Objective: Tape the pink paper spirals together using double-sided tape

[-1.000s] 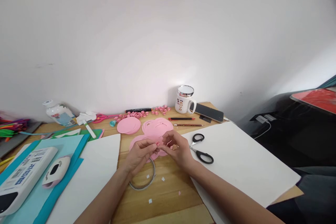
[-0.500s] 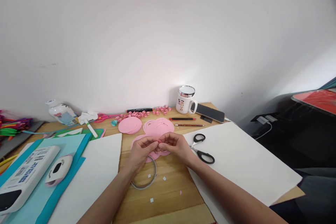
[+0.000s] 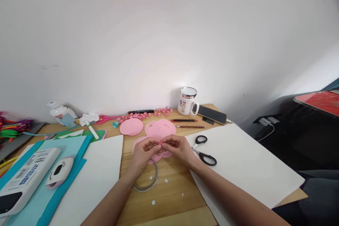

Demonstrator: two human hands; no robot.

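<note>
Between the fingertips of my left hand and my right hand is a small pink rolled paper flower. Both hands pinch it, one from each side. Pink paper circles lie on the wooden table behind and partly under my hands. Another stack of pink circles sits further left. A roll of tape lies flat near my left wrist, its upper part hidden by the hand. To the right, black-handled scissors rest partly on white paper, their blades hidden behind my right hand.
Several small pink rolled flowers lie near the wall by a black marker. A white mug stands beside a phone. White sheets cover the right side. Blue paper with a white box lies left.
My hands stay almost in place, with only small finger movements around the pink paper flower. Its rolled top shows slightly more now.
</note>
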